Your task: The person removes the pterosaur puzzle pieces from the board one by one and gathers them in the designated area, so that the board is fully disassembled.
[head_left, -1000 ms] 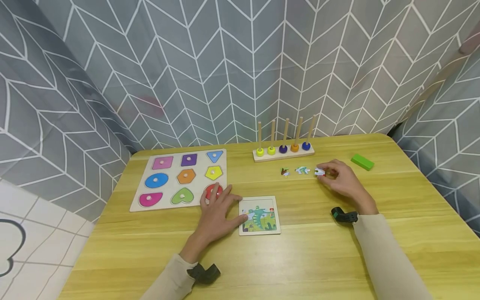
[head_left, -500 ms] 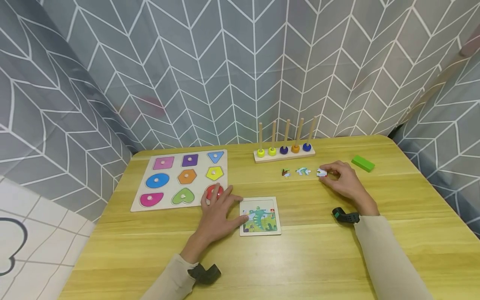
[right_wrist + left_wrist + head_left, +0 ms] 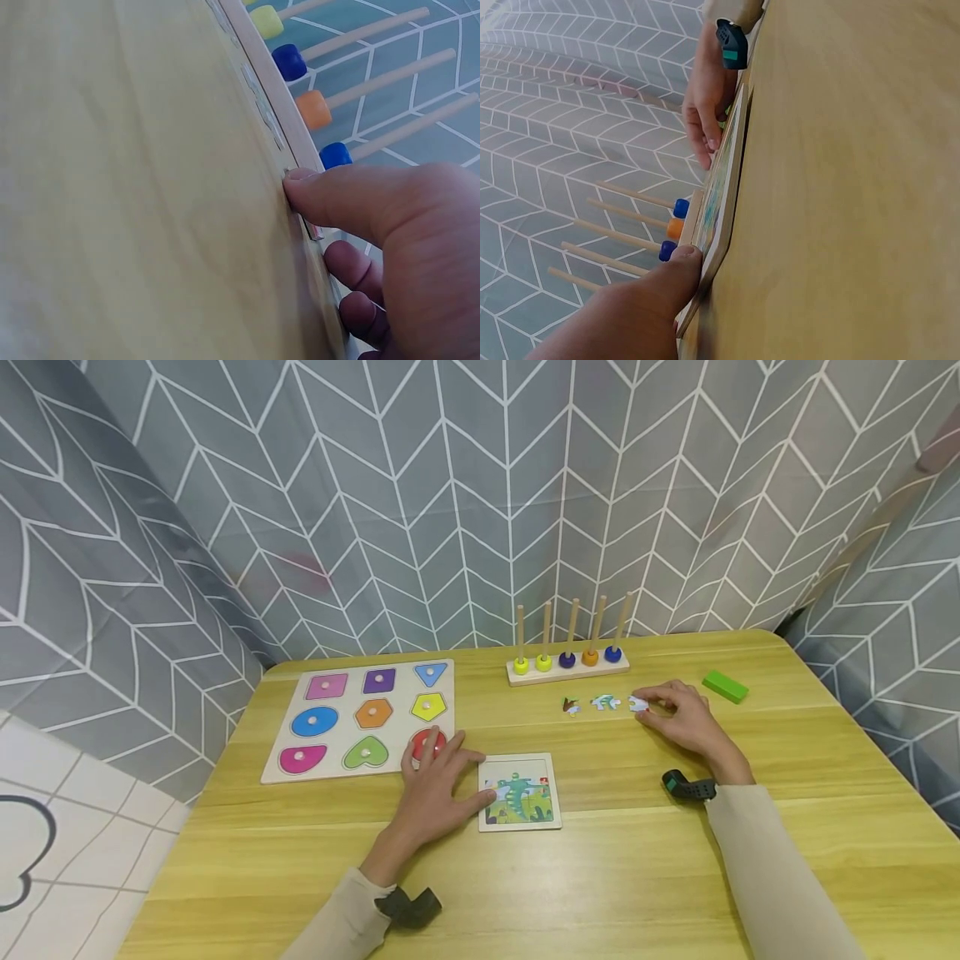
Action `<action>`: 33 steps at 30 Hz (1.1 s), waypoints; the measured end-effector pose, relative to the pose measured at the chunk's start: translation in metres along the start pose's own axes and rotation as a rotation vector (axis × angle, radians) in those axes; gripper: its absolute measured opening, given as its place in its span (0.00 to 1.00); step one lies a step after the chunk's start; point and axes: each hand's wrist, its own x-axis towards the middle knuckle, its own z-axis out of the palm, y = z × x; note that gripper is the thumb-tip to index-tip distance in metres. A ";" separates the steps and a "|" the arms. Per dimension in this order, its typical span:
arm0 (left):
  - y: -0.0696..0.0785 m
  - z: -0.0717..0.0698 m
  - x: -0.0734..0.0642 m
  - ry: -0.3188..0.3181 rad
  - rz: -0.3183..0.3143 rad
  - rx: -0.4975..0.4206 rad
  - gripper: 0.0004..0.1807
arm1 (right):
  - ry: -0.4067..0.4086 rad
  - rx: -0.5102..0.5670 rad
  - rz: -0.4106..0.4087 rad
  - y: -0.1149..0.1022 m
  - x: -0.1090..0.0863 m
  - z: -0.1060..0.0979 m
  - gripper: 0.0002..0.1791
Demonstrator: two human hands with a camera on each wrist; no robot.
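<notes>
My right hand [image 3: 686,718] pinches a small white-and-red jigsaw piece [image 3: 637,703] between thumb and fingers, low at the table. To its left lie two more jigsaw pieces, one with a green-striped figure [image 3: 604,702] and one brown and green [image 3: 571,706]. With fingers spread, my left hand [image 3: 435,793] rests beside the square jigsaw tray [image 3: 557,793]. Its thumb touches the tray's left edge, while its other fingertips reach the red circle [image 3: 429,744] of the shape board. A partly assembled green dinosaur picture fills the tray's lower part; its upper part shows bare backing.
A peg shape board [image 3: 341,752] lies at the left. At the back, a rack [image 3: 567,672] bears several upright rods with coloured beads. A green block [image 3: 725,686] lies right of my right hand. Behind the table hangs a grey patterned curtain [image 3: 480,510].
The jigsaw piece in my right hand shifts slightly and turns a little, ending marginally nearer the middle piece. My left hand and the tray stay put.
</notes>
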 end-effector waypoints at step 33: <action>-0.002 0.001 0.000 0.011 0.012 -0.010 0.29 | 0.099 0.164 0.098 0.002 -0.001 0.002 0.20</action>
